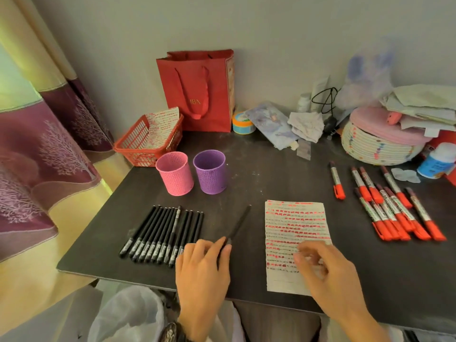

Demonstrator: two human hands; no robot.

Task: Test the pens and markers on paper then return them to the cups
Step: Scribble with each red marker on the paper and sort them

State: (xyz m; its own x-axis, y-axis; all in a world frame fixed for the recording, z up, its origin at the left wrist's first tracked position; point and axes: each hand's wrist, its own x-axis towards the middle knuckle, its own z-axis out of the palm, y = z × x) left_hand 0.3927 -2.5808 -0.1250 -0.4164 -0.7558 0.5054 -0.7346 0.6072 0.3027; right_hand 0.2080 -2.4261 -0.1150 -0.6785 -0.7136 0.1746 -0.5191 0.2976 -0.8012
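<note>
A black pen (238, 224) lies slanted just left of the paper (293, 213), its near end pinched in the fingertips of the left hand (202, 267). The right hand (323, 270) is over the paper's lower part, blurred, fingers loosely curled and holding nothing; whether it touches cannot be told. Further left of the paper a row of pens (160, 233) lies on the table (259, 174). Behind-left of the paper stand 2 cups, a pink cup (175, 176) and a purple cup (209, 175). Right of the paper lie red markers (394, 213)
</note>
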